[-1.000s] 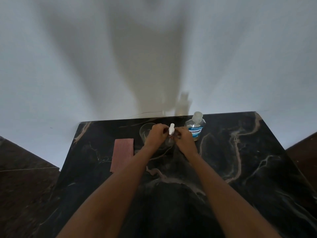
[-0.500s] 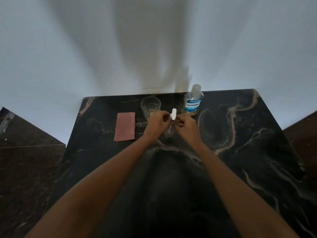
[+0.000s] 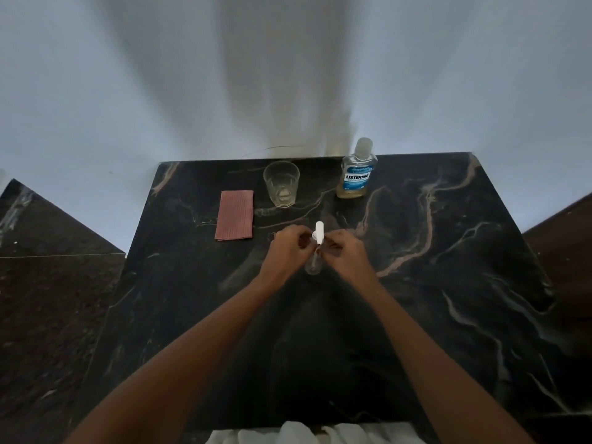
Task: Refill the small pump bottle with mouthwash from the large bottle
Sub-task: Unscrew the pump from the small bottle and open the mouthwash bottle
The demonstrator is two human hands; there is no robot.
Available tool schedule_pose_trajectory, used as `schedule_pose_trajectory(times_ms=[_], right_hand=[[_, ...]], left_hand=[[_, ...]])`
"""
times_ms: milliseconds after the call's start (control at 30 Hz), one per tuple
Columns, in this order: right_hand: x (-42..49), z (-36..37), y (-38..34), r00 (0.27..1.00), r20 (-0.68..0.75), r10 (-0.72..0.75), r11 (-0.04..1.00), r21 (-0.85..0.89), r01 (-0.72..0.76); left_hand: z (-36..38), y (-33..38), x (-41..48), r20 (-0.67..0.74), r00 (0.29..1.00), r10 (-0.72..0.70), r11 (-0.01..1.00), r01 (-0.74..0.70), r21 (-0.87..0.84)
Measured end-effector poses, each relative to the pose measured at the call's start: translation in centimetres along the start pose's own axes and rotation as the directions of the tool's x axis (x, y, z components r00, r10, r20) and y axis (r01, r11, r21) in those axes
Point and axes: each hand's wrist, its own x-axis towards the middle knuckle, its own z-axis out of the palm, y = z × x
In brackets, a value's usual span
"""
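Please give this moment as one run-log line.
left hand: grips small clear pump bottle | right hand: pinches its white pump top | large clear mouthwash bottle: upright, capped, untouched | pour: not begun

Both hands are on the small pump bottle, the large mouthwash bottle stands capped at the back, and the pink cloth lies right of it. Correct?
No: the head view shows the pink cloth left of the large mouthwash bottle, past the glass. The rest holds: left hand and right hand grip the small pump bottle.
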Motion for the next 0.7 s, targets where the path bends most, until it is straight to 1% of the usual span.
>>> schedule_pose_trajectory(times_ms=[200, 433, 633, 700], right_hand=[[-1.1, 0.2, 0.5, 1.0, 0.025, -0.017, 1.0, 0.016, 0.016], [-1.5, -0.1, 1.0, 0.996, 0.057, 0.066, 0.992, 0.101, -0.071], [-0.8, -1.4, 1.4, 0.981, 0.172, 0.093, 0.976, 0.178, -0.124], [-0.2, -1.9, 1.6, 0.982, 0.165, 0.097, 0.979, 0.163, -0.124]], left_hand=[[0.2, -0.6, -1.2, 0.036, 0.999, -0.007, 1.0, 0.007, -0.004], [-0.6, -0.8, -1.4, 0.131, 0.991, -0.012, 0.995, -0.002, 0.103], [-0.9, -1.3, -0.3, 0.12, 0.993, -0.006, 0.993, -0.008, 0.118], [-0.8, -1.2, 0.5, 0.126, 0.992, 0.009, 0.994, -0.022, 0.103]])
